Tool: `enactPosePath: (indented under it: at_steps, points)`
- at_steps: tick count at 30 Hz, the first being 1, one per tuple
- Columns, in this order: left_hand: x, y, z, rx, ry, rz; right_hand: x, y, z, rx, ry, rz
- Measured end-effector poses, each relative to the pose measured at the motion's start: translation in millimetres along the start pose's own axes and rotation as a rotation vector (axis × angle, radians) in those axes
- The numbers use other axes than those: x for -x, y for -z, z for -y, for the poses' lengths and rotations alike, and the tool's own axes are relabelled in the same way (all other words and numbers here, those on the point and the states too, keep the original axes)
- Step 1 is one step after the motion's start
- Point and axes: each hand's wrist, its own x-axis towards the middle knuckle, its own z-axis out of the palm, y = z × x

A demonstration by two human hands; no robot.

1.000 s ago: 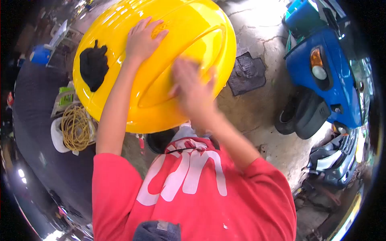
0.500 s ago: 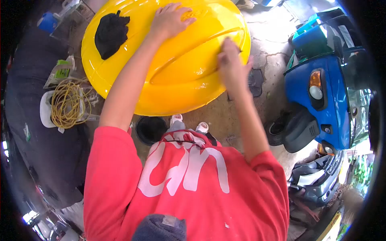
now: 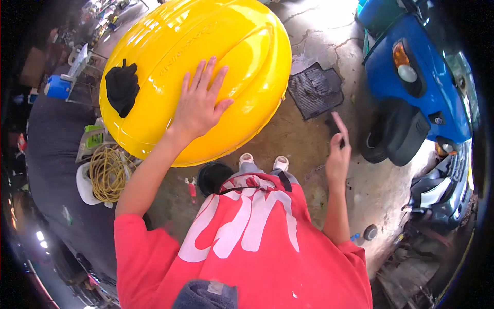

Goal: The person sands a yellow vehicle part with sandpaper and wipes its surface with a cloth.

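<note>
My left hand (image 3: 198, 105) lies flat on the glossy yellow shell (image 3: 242, 67), fingers spread, below some raised lettering. To the right of the shell, my right hand (image 3: 338, 154) is raised over the floor, fingers bent around something small and dark that I cannot make out, with the index finger stretched forward. On the shell's left part rests a black cloth or glove (image 3: 122, 88), touched by neither hand.
A blue scooter (image 3: 411, 77) stands at the right, near a black mat (image 3: 315, 90) on the floor. A coiled yellow hose (image 3: 109, 173) lies at the left. A black bucket (image 3: 213, 177) is by my feet. Dark fabric (image 3: 56, 149) covers something at far left.
My right hand has come off the yellow shell and moved right and back over the floor. My left hand has slid nearer to me on the shell. The whole view has shifted.
</note>
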Motion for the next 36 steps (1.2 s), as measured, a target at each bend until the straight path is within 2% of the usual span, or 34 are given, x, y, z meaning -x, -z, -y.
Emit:
enactPosePath:
  at_steps: [2, 4, 6, 9, 11, 13, 17, 18, 21, 23, 24, 27, 30, 33, 34, 36]
  points:
    - [-22.4, -1.8, -5.1, -0.044, -0.096, 0.022, 17.3, -17.9, -10.9, -0.050, 0.046, 0.131]
    - [-56.5, -10.3, -8.2, -0.087, -0.185, 0.048, 32.6, -36.7, -15.1, -0.144, -0.034, 0.166]
    - [-97.3, -24.8, -6.7, -0.037, -0.292, 0.161, 43.5, -44.8, -20.2, -0.231, -0.095, 0.190]
    - [-131.0, -39.4, 0.8, 0.073, -0.269, 0.186, 49.8, -37.3, -32.3, -0.254, -0.141, 0.140]
    - [-110.9, -31.1, -0.3, 0.073, -0.256, 0.196, 49.8, -20.1, -46.8, -0.198, -0.171, 0.050]
    - [-71.7, -6.3, -4.4, 0.074, -0.221, 0.196, 47.8, 0.3, -76.6, -0.141, -0.303, -0.050]
    - [41.5, 27.8, 8.1, 0.085, -0.106, 0.251, 53.1, 41.0, -128.1, -0.371, -0.699, -0.377]
    - [62.5, 33.2, 14.3, 0.098, -0.070, 0.269, 57.1, 46.0, -144.3, -0.425, -0.686, -0.437]
    - [82.9, 46.8, 25.6, 0.097, -0.039, 0.300, 56.4, 46.3, -141.9, -0.517, -0.672, -0.478]
    - [65.3, 42.7, 26.6, 0.067, -0.078, 0.287, 51.7, 38.9, -136.3, -0.727, -0.833, -0.590]
    - [44.7, 40.2, 24.1, 0.041, -0.127, 0.274, 47.9, 33.9, -131.7, -0.727, -0.831, -0.588]
    - [-36.3, 20.3, 20.4, 0.143, -0.180, 0.251, 27.4, 6.7, -92.4, -0.747, -0.658, -0.291]
    - [-108.6, -17.5, 31.2, 0.265, -0.222, 0.231, 1.9, -37.4, -23.4, -0.578, -0.452, -0.154]
    - [-149.2, -42.2, 42.6, 0.318, -0.264, 0.264, -15.3, -86.4, 26.0, -0.061, 0.071, -0.104]
    - [-152.0, -42.3, 43.6, 0.331, -0.281, 0.263, -20.3, -101.3, 46.5, 0.135, 0.199, -0.105]
    - [-157.9, -42.8, 46.4, 0.263, -0.281, 0.288, -21.8, -132.8, 78.4, 0.390, 0.321, -0.102]
